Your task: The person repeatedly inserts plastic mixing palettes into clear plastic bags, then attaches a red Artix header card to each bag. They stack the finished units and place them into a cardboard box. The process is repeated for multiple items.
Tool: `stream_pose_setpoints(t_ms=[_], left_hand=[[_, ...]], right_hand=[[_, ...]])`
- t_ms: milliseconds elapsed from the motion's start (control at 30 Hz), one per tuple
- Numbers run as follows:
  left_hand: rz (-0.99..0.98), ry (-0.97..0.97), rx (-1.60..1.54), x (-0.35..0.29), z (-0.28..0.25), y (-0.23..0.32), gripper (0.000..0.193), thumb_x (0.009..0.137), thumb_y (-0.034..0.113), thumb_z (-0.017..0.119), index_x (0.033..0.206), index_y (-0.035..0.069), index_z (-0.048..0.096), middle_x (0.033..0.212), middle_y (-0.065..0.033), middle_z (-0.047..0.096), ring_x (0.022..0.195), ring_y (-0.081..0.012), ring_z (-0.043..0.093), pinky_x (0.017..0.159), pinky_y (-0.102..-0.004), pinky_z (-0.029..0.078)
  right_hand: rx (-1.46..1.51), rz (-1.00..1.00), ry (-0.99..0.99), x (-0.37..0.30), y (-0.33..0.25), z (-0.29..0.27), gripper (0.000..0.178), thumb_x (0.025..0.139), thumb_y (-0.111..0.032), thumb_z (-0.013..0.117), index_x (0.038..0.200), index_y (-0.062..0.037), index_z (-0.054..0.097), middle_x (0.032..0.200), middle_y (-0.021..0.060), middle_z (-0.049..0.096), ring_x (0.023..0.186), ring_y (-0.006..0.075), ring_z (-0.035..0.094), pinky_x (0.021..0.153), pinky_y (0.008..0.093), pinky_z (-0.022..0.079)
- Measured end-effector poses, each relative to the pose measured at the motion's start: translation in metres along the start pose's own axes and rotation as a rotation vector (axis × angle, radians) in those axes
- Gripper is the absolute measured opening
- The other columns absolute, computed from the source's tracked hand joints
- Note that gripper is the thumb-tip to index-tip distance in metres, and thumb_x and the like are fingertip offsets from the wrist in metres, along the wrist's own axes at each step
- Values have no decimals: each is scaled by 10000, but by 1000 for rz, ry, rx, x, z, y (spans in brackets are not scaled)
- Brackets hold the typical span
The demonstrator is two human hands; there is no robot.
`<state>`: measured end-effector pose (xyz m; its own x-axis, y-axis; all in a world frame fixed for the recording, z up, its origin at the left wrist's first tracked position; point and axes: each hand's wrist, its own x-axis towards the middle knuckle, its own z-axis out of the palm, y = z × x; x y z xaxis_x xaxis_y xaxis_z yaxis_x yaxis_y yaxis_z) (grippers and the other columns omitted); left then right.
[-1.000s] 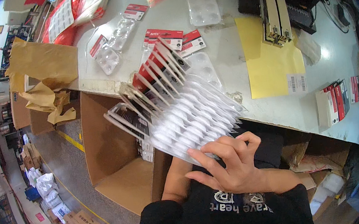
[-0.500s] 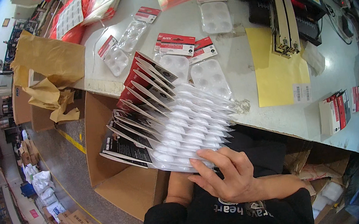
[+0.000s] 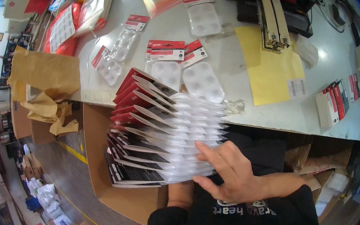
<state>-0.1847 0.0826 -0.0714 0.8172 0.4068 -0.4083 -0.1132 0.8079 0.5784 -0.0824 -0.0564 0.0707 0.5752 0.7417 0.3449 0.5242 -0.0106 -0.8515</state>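
A fanned stack of carded white plastic paint palettes (image 3: 184, 143) lies across my lap, over a cardboard box. Their header cards, red and black, spread toward the left. My left forearm (image 3: 181, 194) runs under the stack's near end; it bears the stack from below, and the fingers are hidden. At the near right edge, my right hand (image 3: 232, 171) touches the packs. Its index finger rests on the plastic edges and its thumb lies lower, at the end pack, with the two apart. Beyond the stack, a bagged palette (image 3: 203, 82) lies on the table beside another palette (image 3: 166, 73).
An open cardboard box (image 3: 128, 204) stands below left. On the white table (image 3: 234, 74) are more palette packs (image 3: 203, 19), a yellow sheet (image 3: 270, 79), a black machine with metal rails (image 3: 273, 24), a group of cards (image 3: 334, 102) and brown paper (image 3: 45, 73).
My right index finger has moved up along the pack edges, away from the thumb. The header cards have swung and fanned differently, the nearest ones lower. The whole view has shifted slightly.
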Motion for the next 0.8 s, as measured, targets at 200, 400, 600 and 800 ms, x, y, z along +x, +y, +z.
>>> stream_pose_setpoints(t_ms=[200, 400, 600, 800], left_hand=[[47, -37, 20, -12, 20, 5, 476, 995, 404, 343, 1441, 249, 284, 1402, -3, 384, 1282, -203, 405, 1124, -503, 273], [110, -93, 31, -17, 46, 13, 474, 998, 407, 335, 1443, 254, 278, 1403, 2, 382, 1282, -202, 404, 1124, -506, 273], [155, -142, 25, -18, 65, 18, 473, 1000, 410, 327, 1446, 259, 272, 1404, 6, 380, 1282, -201, 404, 1124, -508, 272], [189, -178, 22, -15, 77, 23, 472, 1003, 412, 319, 1448, 265, 265, 1404, 10, 378, 1281, -199, 403, 1123, -511, 272]], right_hand=[[-115, -22, 71, 5, -5, -9, 505, 700, -217, 770, 1137, -17, 616, 1098, 162, 578, 926, 272, 551, 702, 324, 467], [-119, -60, 106, 5, -6, -4, 479, 679, -248, 751, 1073, 1, 640, 1230, 191, 558, 1013, 287, 561, 751, 342, 480], [-131, -93, 126, 1, -5, 1, 475, 707, -250, 729, 1082, 26, 635, 1270, 204, 549, 1045, 282, 573, 726, 300, 475], [-160, -108, 145, -1, -6, 1, 451, 716, -265, 750, 1077, -9, 663, 1207, 157, 613, 1003, 232, 629, 668, 275, 470]])
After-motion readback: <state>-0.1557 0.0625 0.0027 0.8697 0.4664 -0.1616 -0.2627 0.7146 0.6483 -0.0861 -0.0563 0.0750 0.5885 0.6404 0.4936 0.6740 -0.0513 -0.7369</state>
